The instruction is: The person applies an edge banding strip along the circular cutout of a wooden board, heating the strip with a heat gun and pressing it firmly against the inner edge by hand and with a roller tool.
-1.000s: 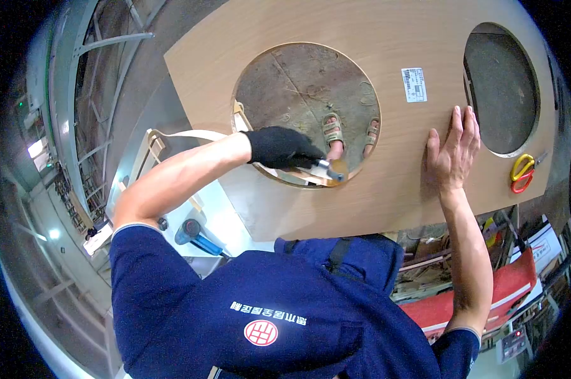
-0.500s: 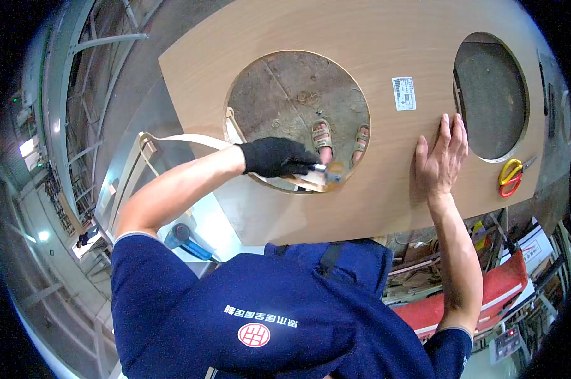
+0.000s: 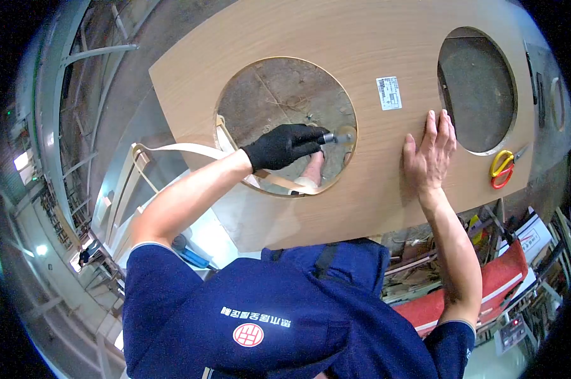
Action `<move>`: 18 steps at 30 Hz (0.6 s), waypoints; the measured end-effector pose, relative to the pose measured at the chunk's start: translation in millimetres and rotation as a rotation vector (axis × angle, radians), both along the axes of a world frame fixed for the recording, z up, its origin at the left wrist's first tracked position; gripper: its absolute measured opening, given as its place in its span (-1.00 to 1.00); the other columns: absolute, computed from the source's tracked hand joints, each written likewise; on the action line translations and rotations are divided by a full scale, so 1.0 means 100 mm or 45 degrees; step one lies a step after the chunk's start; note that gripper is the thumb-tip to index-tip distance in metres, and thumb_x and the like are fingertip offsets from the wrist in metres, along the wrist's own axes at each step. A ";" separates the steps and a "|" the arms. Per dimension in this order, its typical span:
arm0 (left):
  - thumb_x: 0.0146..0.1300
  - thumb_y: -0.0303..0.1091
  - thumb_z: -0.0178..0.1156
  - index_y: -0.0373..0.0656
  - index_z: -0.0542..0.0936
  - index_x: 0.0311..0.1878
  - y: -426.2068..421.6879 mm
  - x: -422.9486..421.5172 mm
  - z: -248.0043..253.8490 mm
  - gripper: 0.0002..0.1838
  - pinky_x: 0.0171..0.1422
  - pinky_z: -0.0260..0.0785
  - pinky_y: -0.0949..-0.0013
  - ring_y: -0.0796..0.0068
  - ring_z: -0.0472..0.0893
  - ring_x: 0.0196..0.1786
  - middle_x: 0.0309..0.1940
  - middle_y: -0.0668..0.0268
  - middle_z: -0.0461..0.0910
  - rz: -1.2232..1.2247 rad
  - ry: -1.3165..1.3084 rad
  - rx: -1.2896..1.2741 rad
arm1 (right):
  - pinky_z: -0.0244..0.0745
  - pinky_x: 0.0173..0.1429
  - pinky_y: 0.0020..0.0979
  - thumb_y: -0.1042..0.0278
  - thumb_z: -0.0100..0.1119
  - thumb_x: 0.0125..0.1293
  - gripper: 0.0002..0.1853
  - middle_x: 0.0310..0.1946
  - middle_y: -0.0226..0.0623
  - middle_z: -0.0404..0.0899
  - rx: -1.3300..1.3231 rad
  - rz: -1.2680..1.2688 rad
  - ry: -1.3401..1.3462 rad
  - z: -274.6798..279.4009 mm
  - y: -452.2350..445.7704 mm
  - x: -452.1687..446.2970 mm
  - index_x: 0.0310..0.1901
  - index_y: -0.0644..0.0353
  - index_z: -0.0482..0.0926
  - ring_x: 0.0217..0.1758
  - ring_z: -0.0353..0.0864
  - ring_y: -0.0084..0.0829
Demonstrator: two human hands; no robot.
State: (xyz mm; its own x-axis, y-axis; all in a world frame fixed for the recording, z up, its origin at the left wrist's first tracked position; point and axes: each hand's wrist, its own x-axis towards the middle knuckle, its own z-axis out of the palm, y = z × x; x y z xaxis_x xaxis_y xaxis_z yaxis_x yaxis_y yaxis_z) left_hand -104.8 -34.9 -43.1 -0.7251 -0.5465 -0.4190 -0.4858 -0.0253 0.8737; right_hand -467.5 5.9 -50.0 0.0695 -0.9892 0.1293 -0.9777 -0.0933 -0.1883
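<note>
My left hand (image 3: 285, 148), in a black glove, grips a small hand roller (image 3: 343, 136) with a metal neck and an amber wheel. The wheel is at the right inner edge of a round cutout in a light wood-grain panel (image 3: 380, 170). A pale, thin edging strip (image 3: 187, 148) comes in from the left, passes by my left forearm and enters the cutout. It appears to follow the lower rim, partly hidden by my glove. My bare right hand (image 3: 431, 158) lies flat on the panel, fingers stretched out, just left of a second, oval-looking cutout.
Scissors (image 3: 502, 169) with yellow and red handles lie at the panel's right end. A white label (image 3: 389, 93) is stuck between the cutouts. At lower left lies a partly hidden blue tool (image 3: 194, 256). Wood offcuts and a red padded-looking object (image 3: 500, 278) are at lower right.
My left hand has moved the roller up and slightly right, from the lower right rim to the right rim of the round cutout. My right hand stays flat. The whole view has shifted a little.
</note>
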 end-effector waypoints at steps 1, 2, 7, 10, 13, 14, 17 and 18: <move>0.52 -0.26 0.22 -0.06 0.62 0.33 0.07 -0.01 0.01 -0.62 0.18 0.55 0.12 0.04 0.70 0.07 0.07 0.01 0.69 0.013 -0.009 -0.030 | 0.01 0.66 0.04 0.06 0.28 0.30 -0.17 0.55 0.07 0.16 0.001 0.003 0.003 0.00 0.01 0.00 0.54 0.16 0.23 0.63 0.10 0.06; 0.52 -0.25 0.22 -0.07 0.63 0.33 0.12 -0.01 0.00 -0.63 0.18 0.55 0.12 0.05 0.71 0.07 0.07 0.00 0.70 0.024 -0.018 -0.063 | 0.01 0.66 0.04 0.06 0.28 0.30 -0.17 0.55 0.07 0.16 0.000 0.004 0.006 0.00 0.00 0.00 0.54 0.16 0.23 0.63 0.10 0.06; 0.54 -0.22 0.20 -0.09 0.60 0.37 0.02 -0.05 0.01 -0.59 0.28 0.52 0.16 0.10 0.71 0.16 0.19 0.04 0.69 0.132 -0.036 0.018 | -0.01 0.67 0.05 0.04 0.26 0.31 -0.18 0.55 0.09 0.13 0.024 0.013 0.018 0.02 0.01 0.00 0.53 0.18 0.22 0.64 0.08 0.06; 0.53 -0.23 0.20 -0.08 0.59 0.38 0.17 -0.14 -0.04 -0.58 0.29 0.52 0.15 0.10 0.71 0.18 0.22 0.04 0.68 0.344 -0.043 -0.017 | -0.02 0.67 0.06 0.04 0.25 0.32 -0.18 0.55 0.11 0.13 0.043 0.021 0.013 0.06 0.01 0.02 0.53 0.19 0.22 0.64 0.07 0.08; 0.55 -0.19 0.18 -0.10 0.61 0.35 0.19 -0.09 0.07 -0.60 0.22 0.55 0.14 0.09 0.73 0.14 0.10 0.03 0.72 0.082 -0.104 -0.072 | -0.02 0.67 0.06 0.05 0.24 0.33 -0.18 0.54 0.14 0.13 0.029 0.030 0.016 0.05 -0.01 0.00 0.54 0.21 0.21 0.63 0.07 0.11; 0.55 -0.18 0.17 -0.11 0.61 0.35 0.14 -0.06 0.06 -0.60 0.20 0.55 0.14 0.09 0.73 0.12 0.07 0.02 0.72 0.016 -0.164 -0.057 | -0.02 0.67 0.07 0.05 0.24 0.33 -0.18 0.54 0.15 0.13 0.029 0.038 0.007 0.07 0.00 0.01 0.54 0.22 0.20 0.63 0.07 0.12; 0.56 -0.14 0.13 -0.07 0.61 0.35 0.00 -0.23 0.07 -0.59 0.23 0.54 0.16 0.00 0.73 0.12 0.11 0.04 0.72 0.571 -0.139 0.242 | -0.03 0.67 0.07 0.05 0.23 0.34 -0.18 0.54 0.16 0.12 0.023 0.053 0.009 0.06 0.00 0.01 0.54 0.23 0.19 0.63 0.07 0.12; 0.56 -0.14 0.14 -0.11 0.61 0.34 0.08 -0.25 0.01 -0.58 0.24 0.54 0.17 0.01 0.73 0.13 0.11 0.02 0.72 0.541 -0.112 0.150 | -0.03 0.67 0.08 0.05 0.23 0.34 -0.18 0.54 0.16 0.12 0.025 0.052 0.013 0.04 0.01 -0.01 0.54 0.23 0.19 0.63 0.08 0.12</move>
